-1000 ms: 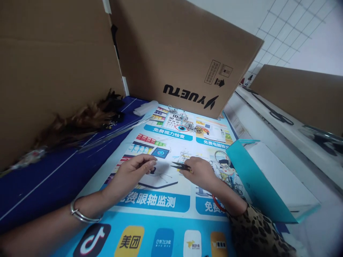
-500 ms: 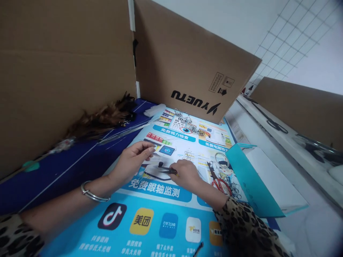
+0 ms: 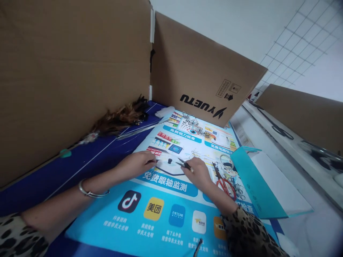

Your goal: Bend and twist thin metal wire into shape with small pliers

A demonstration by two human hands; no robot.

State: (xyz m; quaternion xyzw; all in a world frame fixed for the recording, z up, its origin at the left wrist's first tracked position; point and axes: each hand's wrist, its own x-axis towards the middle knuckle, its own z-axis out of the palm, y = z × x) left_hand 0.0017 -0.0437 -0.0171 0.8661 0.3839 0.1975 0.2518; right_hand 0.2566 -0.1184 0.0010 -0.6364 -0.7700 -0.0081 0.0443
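My left hand (image 3: 143, 161) is closed in a pinch above the printed poster sheet (image 3: 171, 194); whatever its fingertips hold is too small to make out. A silver bangle (image 3: 92, 191) circles that wrist. Slim dark pliers (image 3: 184, 164) are in the closed grip of my right hand (image 3: 198, 171), their pointed jaws apart and aimed toward my left fingers. Between the hands is a small black shape (image 3: 169, 161); I cannot tell whether it is printed. Right of my right hand lie red-handled pliers (image 3: 227, 187) and tangled wire pieces (image 3: 238, 191).
Cardboard panels (image 3: 198, 71) stand behind and to the left. Brown feathers (image 3: 115, 119) lie along the left panel. A turquoise folder (image 3: 248, 182) lies open at right. Beaded wire pieces (image 3: 195, 125) sit at the back, and dark scissors (image 3: 282, 132) rest on the far-right ledge.
The view has shifted, so the surroundings appear further right. My hands have drawn further apart, the left one moving left over the poster. The pliers' jaws now show more widely parted.
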